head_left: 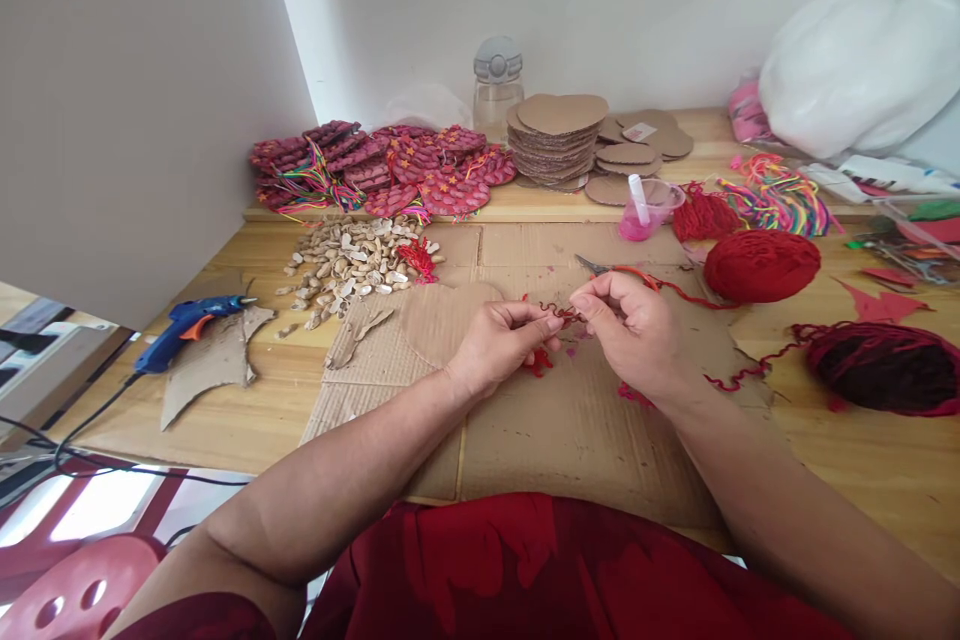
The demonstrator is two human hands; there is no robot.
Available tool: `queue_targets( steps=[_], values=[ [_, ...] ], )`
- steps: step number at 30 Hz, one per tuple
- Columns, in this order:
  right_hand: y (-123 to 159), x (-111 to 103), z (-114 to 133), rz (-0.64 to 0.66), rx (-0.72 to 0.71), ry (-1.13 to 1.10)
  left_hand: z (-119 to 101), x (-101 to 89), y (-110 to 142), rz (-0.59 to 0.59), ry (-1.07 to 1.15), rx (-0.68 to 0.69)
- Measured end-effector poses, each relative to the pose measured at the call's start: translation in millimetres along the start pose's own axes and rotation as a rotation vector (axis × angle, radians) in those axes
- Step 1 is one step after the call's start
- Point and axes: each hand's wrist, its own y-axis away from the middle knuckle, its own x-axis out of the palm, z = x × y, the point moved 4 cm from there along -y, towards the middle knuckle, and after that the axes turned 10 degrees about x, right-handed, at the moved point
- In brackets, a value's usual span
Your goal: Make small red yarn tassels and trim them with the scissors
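Note:
My left hand [499, 340] and my right hand [634, 330] meet over a cardboard sheet [570, 420], both pinching a short curly strand of red yarn [559, 312] stretched between their fingertips. Small red yarn scraps [538, 362] lie under the left hand. A plain cardboard heart [439, 320] rests just left of my left hand. Scissors with orange handles [619, 270] lie just beyond my right hand. A ball of red yarn [761, 265] sits to the right, and a darker red yarn ball [885, 368] lies further right with a loose strand trailing toward my right wrist.
A blue glue gun [187, 320] lies at left on cardboard scrap, its cord running off the table. A heap of shells [349, 265], finished red hearts [390, 165], a stack of cardboard hearts [559, 140], a pink cup [649, 210] and coloured cords [776, 195] stand behind. A red stool [67, 590] is at lower left.

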Motion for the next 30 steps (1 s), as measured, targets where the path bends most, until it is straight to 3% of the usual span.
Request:
queue_targets(
  steps=[5, 10, 13, 23, 30],
  values=[
    [-2.2, -0.8, -3.8, 0.000, 0.044, -0.096, 1.5, -1.9, -1.8, -0.021, 0.063, -0.034],
    [0.4, 8.3, -1.0, 0.159, 0.234, -0.584, 3.0, 0.5, -2.4, 0.023, 0.234, -0.072],
    [2.8, 13.5, 1.0, 0.241, 0.353, -0.740, 3.6, 2.2, -1.7, 0.077, 0.279, -0.078],
    [5.1, 16.6, -7.8, 0.352, 0.603, -0.655, 14.1, 1.5, -3.0, 0.263, 0.086, -0.077],
    [7.6, 14.3, -6.3, 0.431, 0.643, -0.573, 6.0, 0.5, -1.1, 0.421, -0.023, -0.109]
  ],
)
